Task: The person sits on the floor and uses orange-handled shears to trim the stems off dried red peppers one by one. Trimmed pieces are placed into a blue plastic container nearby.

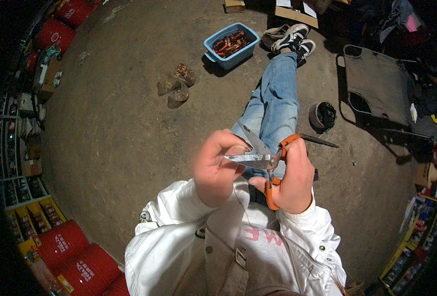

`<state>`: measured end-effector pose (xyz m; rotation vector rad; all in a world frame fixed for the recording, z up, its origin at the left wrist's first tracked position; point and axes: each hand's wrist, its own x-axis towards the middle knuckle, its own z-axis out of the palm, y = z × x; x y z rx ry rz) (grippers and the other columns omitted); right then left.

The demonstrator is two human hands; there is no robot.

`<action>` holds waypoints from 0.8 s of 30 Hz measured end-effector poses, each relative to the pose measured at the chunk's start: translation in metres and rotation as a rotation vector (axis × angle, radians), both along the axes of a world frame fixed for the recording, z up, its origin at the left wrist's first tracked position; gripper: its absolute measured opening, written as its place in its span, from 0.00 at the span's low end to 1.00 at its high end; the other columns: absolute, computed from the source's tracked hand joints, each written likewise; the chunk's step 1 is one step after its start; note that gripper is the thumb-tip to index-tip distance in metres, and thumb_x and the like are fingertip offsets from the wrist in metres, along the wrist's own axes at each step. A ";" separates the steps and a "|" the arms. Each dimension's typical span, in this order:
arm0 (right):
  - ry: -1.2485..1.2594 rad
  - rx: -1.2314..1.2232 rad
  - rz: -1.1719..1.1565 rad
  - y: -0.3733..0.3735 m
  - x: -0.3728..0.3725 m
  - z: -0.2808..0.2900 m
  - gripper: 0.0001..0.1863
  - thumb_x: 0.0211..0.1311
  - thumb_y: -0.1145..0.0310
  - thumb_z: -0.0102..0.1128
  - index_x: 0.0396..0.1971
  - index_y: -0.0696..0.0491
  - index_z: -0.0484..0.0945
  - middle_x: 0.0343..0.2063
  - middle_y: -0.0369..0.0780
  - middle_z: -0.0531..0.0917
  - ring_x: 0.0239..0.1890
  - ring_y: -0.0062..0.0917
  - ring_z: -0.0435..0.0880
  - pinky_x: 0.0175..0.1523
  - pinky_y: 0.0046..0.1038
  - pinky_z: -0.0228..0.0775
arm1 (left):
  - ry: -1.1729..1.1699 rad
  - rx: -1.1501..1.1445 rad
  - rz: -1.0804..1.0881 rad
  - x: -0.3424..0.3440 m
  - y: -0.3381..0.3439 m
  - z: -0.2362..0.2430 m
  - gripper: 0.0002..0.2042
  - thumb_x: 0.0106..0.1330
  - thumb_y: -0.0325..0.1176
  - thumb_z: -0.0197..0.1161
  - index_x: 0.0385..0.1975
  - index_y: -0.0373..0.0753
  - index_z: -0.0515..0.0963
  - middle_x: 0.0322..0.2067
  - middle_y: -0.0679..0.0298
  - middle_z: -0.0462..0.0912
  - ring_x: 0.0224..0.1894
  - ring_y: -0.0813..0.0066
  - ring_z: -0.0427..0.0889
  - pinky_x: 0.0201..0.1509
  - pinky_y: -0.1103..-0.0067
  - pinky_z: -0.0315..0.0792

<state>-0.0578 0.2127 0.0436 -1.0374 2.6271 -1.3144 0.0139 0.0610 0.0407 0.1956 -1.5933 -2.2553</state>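
Note:
In my right hand (297,177) is a pair of scissors (252,158) with orange handles; its worn blades stand apart and point left. My left hand (214,167) is closed, thumb and fingers drawn together right by the blades. Something small and dark shows at its fingertips, too small to name. A thin dark strand hangs below that hand in front of my white jacket (174,202); whether the fingers pinch it I cannot tell. Both hands are above my lap, over my outstretched legs in blue jeans (277,84).
Ahead stands a blue tub (236,61) of reddish-brown pieces. Clear containers (180,93) lie left of it. A round pot (317,118) with black contents and a dark rod (319,141) lie right, near a folding chair (376,84). Red drums (63,244) and shelves line the left.

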 end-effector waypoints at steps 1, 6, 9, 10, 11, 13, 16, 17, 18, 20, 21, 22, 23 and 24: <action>0.006 0.006 0.000 0.000 0.000 0.001 0.36 0.25 0.53 0.80 0.32 0.56 0.68 0.33 0.46 0.73 0.31 0.44 0.77 0.31 0.37 0.70 | -0.002 -0.016 0.007 0.000 0.000 0.000 0.05 0.65 0.19 0.47 0.35 0.35 0.69 0.29 0.68 0.67 0.25 0.87 0.64 0.27 0.88 0.60; -0.015 0.010 -0.009 0.000 0.001 0.000 0.36 0.25 0.54 0.80 0.32 0.56 0.68 0.33 0.45 0.73 0.31 0.43 0.77 0.31 0.37 0.70 | 0.023 -0.136 0.021 0.001 -0.002 -0.003 0.08 0.60 0.15 0.48 0.36 0.35 0.70 0.30 0.66 0.69 0.26 0.85 0.66 0.29 0.88 0.62; 0.002 0.013 -0.001 0.001 0.000 -0.002 0.40 0.32 0.43 0.75 0.36 0.59 0.67 0.31 0.45 0.70 0.29 0.42 0.74 0.32 0.34 0.68 | 0.032 -0.156 0.009 0.001 -0.004 -0.003 0.09 0.59 0.15 0.49 0.36 0.34 0.71 0.29 0.65 0.70 0.26 0.84 0.68 0.30 0.88 0.62; 0.007 0.011 0.001 0.001 0.000 -0.003 0.43 0.35 0.38 0.72 0.38 0.61 0.67 0.30 0.45 0.69 0.28 0.41 0.73 0.32 0.33 0.68 | 0.028 -0.143 0.003 0.001 -0.004 -0.003 0.09 0.59 0.16 0.49 0.36 0.34 0.71 0.29 0.65 0.70 0.27 0.84 0.68 0.30 0.87 0.62; 0.011 0.021 0.007 0.001 -0.001 -0.004 0.42 0.35 0.38 0.72 0.37 0.61 0.67 0.30 0.45 0.69 0.28 0.40 0.73 0.32 0.33 0.68 | 0.018 -0.158 0.008 0.002 -0.004 -0.003 0.08 0.60 0.16 0.50 0.36 0.34 0.72 0.29 0.65 0.70 0.26 0.84 0.68 0.30 0.88 0.62; 0.016 0.028 0.010 0.001 -0.001 -0.003 0.41 0.35 0.39 0.73 0.37 0.60 0.67 0.30 0.45 0.69 0.27 0.39 0.74 0.31 0.32 0.68 | -0.001 -0.189 0.016 0.003 -0.005 -0.001 0.07 0.60 0.16 0.50 0.35 0.34 0.72 0.28 0.66 0.70 0.26 0.85 0.67 0.30 0.88 0.62; 0.039 0.044 0.002 0.001 -0.002 -0.001 0.41 0.35 0.39 0.73 0.36 0.60 0.68 0.28 0.43 0.69 0.26 0.37 0.74 0.30 0.31 0.68 | -0.030 -0.151 0.021 0.003 -0.005 0.001 0.06 0.62 0.18 0.49 0.35 0.33 0.72 0.28 0.68 0.69 0.26 0.87 0.66 0.30 0.88 0.61; 0.025 0.050 0.001 0.002 -0.002 0.000 0.39 0.32 0.43 0.75 0.35 0.59 0.68 0.28 0.43 0.71 0.26 0.37 0.75 0.29 0.32 0.69 | -0.032 -0.161 0.038 0.002 -0.004 0.001 0.04 0.64 0.20 0.50 0.33 0.33 0.72 0.26 0.67 0.70 0.23 0.87 0.64 0.25 0.88 0.58; 0.004 0.059 -0.003 0.002 -0.002 0.001 0.37 0.30 0.46 0.77 0.33 0.58 0.69 0.29 0.43 0.72 0.26 0.38 0.76 0.29 0.33 0.69 | -0.020 -0.163 0.060 0.001 -0.003 0.001 0.02 0.66 0.22 0.51 0.32 0.33 0.71 0.25 0.67 0.70 0.19 0.88 0.62 0.21 0.88 0.56; -0.012 0.067 -0.007 0.002 -0.002 0.002 0.36 0.28 0.50 0.79 0.32 0.58 0.70 0.28 0.42 0.73 0.25 0.38 0.77 0.27 0.33 0.70 | -0.027 -0.133 0.069 0.000 -0.003 0.001 0.04 0.67 0.24 0.52 0.30 0.33 0.71 0.23 0.67 0.70 0.16 0.89 0.60 0.17 0.88 0.53; -0.007 0.067 -0.006 0.002 -0.002 0.001 0.36 0.28 0.50 0.79 0.33 0.58 0.70 0.28 0.42 0.73 0.25 0.38 0.77 0.27 0.33 0.70 | -0.046 -0.101 0.058 0.000 -0.003 0.002 0.04 0.68 0.24 0.52 0.30 0.33 0.71 0.23 0.67 0.70 0.16 0.89 0.60 0.17 0.88 0.53; -0.003 0.067 -0.005 0.002 -0.002 0.001 0.36 0.28 0.50 0.79 0.33 0.58 0.71 0.27 0.41 0.73 0.25 0.37 0.77 0.27 0.32 0.70 | -0.064 -0.069 0.047 0.001 -0.003 0.003 0.04 0.68 0.24 0.51 0.30 0.33 0.71 0.23 0.67 0.70 0.16 0.89 0.60 0.17 0.88 0.52; 0.012 0.066 -0.012 0.002 -0.002 0.000 0.36 0.29 0.50 0.79 0.33 0.58 0.71 0.26 0.41 0.73 0.24 0.36 0.77 0.26 0.32 0.70 | -0.080 -0.038 0.034 0.002 -0.003 0.003 0.04 0.68 0.24 0.51 0.30 0.33 0.70 0.23 0.67 0.70 0.16 0.90 0.60 0.17 0.88 0.52; 0.027 0.065 -0.020 0.001 -0.001 -0.001 0.35 0.29 0.50 0.79 0.33 0.58 0.71 0.26 0.41 0.73 0.23 0.36 0.77 0.26 0.32 0.70 | -0.095 -0.007 0.021 0.003 -0.004 0.004 0.04 0.68 0.24 0.51 0.30 0.33 0.70 0.23 0.67 0.70 0.16 0.90 0.60 0.17 0.88 0.52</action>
